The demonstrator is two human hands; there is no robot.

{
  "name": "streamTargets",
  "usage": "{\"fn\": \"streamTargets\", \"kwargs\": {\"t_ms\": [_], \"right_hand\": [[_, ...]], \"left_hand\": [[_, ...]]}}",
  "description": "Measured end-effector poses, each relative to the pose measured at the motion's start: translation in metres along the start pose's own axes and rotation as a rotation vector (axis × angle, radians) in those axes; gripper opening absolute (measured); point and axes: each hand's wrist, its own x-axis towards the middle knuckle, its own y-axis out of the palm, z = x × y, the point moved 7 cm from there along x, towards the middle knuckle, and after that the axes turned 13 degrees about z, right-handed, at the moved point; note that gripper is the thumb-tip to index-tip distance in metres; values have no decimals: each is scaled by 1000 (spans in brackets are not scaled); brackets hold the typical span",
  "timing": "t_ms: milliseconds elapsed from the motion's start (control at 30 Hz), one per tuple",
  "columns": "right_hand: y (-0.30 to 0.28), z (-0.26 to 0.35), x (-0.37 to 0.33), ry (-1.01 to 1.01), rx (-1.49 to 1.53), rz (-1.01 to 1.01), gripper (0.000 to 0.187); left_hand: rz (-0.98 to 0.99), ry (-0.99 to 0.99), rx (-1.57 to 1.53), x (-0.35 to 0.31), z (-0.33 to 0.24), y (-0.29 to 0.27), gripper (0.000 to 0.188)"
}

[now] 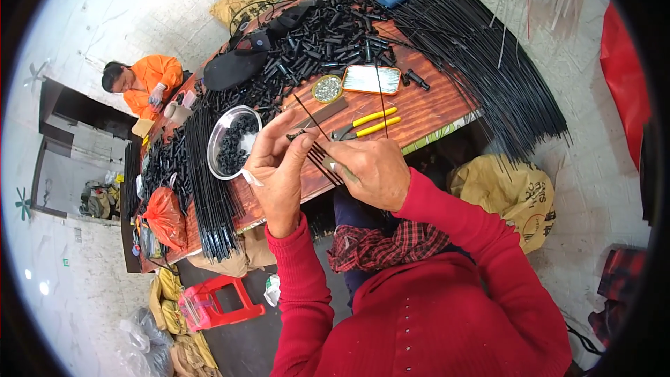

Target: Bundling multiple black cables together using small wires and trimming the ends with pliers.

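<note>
My left hand (276, 174) is raised over the table's near edge, thumb and forefinger pinched on a small black part (296, 135). White tape wraps one of its fingers. Beside it, my right hand (373, 171) grips several thin black rods (328, 166), which slant between the two hands. One rod reaches up past the left fingertips. Just beyond the hands lie pliers with yellow handles (373, 117). A clear bowl (212, 146) of small black parts (236, 141) stands left of my left hand.
The wooden table (436, 115) bears a heap of black tubular pieces (328, 38), long black rods (481, 56), another rod bundle (209, 188), a round tin (326, 89) and an orange-rimmed tray (372, 79). A person in orange (150, 77) works at the far left. A red stool (220, 304) stands below.
</note>
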Motion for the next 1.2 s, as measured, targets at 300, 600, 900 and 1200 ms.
{"fn": "streamTargets", "kwargs": {"t_ms": [300, 600, 900, 1200], "right_hand": [[-39, -130, -35, 331, -44, -320, 20], [47, -158, -27, 177, 585, 272, 34], [24, -66, -62, 198, 997, 386, 34], [37, -62, -69, 171, 902, 295, 33]], "left_hand": [[-57, 64, 7, -13, 18, -38, 17], [103, 151, -248, -29, 19, -41, 16], [216, 356, -424, -64, -4, -77, 26], [512, 344, -470, -53, 14, -74, 23]]}}
